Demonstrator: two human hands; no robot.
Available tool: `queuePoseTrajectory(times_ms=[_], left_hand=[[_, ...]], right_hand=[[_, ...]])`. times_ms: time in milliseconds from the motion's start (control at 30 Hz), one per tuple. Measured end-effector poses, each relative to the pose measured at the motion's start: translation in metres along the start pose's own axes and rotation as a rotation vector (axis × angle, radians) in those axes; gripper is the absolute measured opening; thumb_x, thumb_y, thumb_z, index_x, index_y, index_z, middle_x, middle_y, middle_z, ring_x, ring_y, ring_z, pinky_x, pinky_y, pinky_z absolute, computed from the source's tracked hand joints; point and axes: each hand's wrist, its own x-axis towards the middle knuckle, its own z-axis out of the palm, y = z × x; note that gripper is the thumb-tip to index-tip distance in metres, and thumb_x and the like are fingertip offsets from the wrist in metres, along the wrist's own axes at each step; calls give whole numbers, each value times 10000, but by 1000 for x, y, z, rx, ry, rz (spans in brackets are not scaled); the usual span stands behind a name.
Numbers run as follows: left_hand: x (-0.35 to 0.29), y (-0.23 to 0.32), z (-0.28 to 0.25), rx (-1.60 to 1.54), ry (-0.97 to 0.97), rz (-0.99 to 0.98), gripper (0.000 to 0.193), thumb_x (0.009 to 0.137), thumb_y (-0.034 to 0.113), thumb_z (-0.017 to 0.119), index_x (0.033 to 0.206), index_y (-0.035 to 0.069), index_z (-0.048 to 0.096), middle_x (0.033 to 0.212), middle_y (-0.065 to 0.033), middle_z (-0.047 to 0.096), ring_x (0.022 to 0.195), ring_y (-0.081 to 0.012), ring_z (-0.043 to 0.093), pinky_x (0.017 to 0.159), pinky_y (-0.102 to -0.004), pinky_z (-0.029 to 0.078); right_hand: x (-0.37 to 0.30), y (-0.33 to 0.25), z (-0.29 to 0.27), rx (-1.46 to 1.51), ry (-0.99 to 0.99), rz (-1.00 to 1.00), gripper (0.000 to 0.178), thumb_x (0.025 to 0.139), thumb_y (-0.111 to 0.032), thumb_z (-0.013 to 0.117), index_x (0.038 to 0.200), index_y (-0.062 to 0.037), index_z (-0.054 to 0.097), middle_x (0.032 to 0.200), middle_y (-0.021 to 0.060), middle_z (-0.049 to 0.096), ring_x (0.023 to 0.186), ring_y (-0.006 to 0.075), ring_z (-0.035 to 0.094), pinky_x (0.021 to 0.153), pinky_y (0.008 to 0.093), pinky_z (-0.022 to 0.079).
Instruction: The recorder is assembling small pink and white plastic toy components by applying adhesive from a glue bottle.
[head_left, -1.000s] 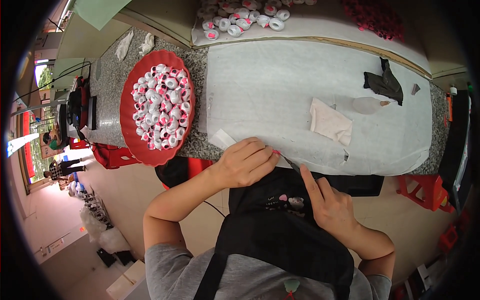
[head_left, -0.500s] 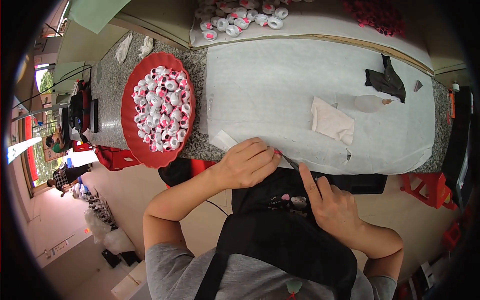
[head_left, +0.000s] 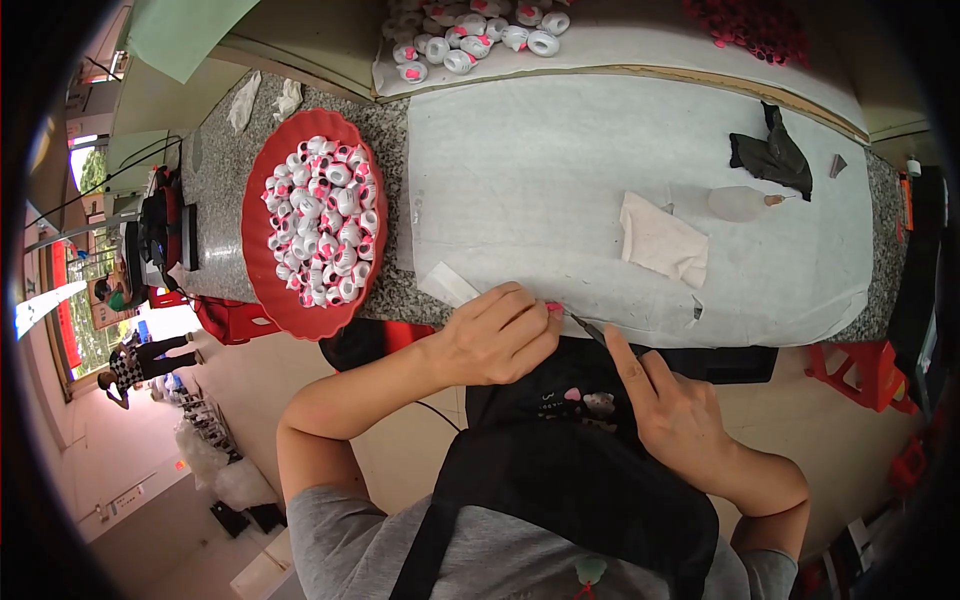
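My left hand point(head_left: 500, 335) is closed in a pinch at the table's near edge. From its fingertips pokes a small pink piece point(head_left: 554, 308), its far side hidden by the fingers. To the right, my right hand point(head_left: 675, 415) grips a slim, dark, pointed tool point(head_left: 590, 328), forefinger stretched along it. The tool's tip aims at the pink piece, with a slight gap between them. A white strip point(head_left: 450, 284) lies just beyond my left hand on the white sheet point(head_left: 520, 180) covering the tabletop.
On the left, a red scalloped tray point(head_left: 258, 225) holds many small white-and-pink figures. More white figures point(head_left: 460, 60) lie on the shelf behind, with dark pink pieces point(head_left: 750, 35). A folded cloth point(head_left: 665, 240), a needle-tipped bottle point(head_left: 738, 204) and a black cloth scrap point(head_left: 772, 150) lie right.
The tool's tip has drawn back a little from the pink piece, and my right hand has shifted slightly right and nearer to me. My left hand keeps its pinch.
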Motion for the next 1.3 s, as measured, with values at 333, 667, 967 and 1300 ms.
queuePoseTrajectory(times_ms=[333, 667, 967, 1300], left_hand=[[2, -1, -2, -14, -48, 54, 159, 561, 63, 563, 708, 5, 571, 740, -70, 502, 657, -178, 529, 609, -262, 472], [-6, -1, -1, -114, 0, 24, 198, 573, 45, 586, 762, -16, 574, 775, -84, 519, 662, -190, 540, 604, -264, 476], [-5, -7, 2, -115, 56, -6, 237, 553, 45, 569, 776, -33, 558, 783, -100, 530, 656, -197, 545, 602, -276, 485], [-2, -8, 6, -145, 72, -12, 219, 553, 38, 560, 759, -35, 555, 769, -110, 546, 637, -199, 548, 590, -277, 487]], right_hand=[[-1, -3, 5, -14, 51, 18, 587, 602, -38, 509, 1172, -2, 378, 600, 20, 350, 374, 70, 358, 315, 197, 336], [0, -4, 3, -50, 83, -1, 557, 614, -59, 514, 1160, -19, 406, 593, 18, 325, 371, 73, 335, 308, 195, 314], [0, -3, 3, -72, 86, -4, 556, 607, -46, 504, 1153, -11, 410, 582, 17, 317, 365, 71, 324, 302, 190, 308], [0, -2, 4, -53, 84, 9, 548, 616, -67, 514, 1149, -3, 409, 572, 9, 321, 355, 59, 323, 294, 186, 301]])
